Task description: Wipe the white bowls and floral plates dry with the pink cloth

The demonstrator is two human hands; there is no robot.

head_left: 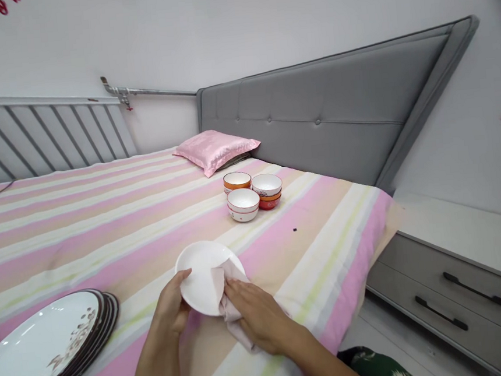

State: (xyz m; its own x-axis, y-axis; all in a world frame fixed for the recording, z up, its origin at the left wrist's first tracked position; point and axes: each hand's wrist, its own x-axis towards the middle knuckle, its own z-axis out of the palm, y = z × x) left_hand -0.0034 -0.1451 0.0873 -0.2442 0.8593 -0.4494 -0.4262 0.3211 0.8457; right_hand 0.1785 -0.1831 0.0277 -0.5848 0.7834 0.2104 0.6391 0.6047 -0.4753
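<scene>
A small white plate (201,274) is held above the striped bedspread, tilted toward me. My left hand (174,300) grips its left rim, thumb on the upper face and fingers underneath. Pressed against the plate's right side is a pale pink cloth (232,312), held under the fingers of my right hand (259,313). Part of the cloth folds up over the plate's face, and its lower end hangs below. The right palm and thumb are hidden from view.
Stacked bowls (243,200) stand in a group farther up the bed. Large oval plates (49,346) with dark rims are piled at lower left. A pink pillow (216,149) lies by the grey headboard (313,106). A nightstand (466,251) is at right.
</scene>
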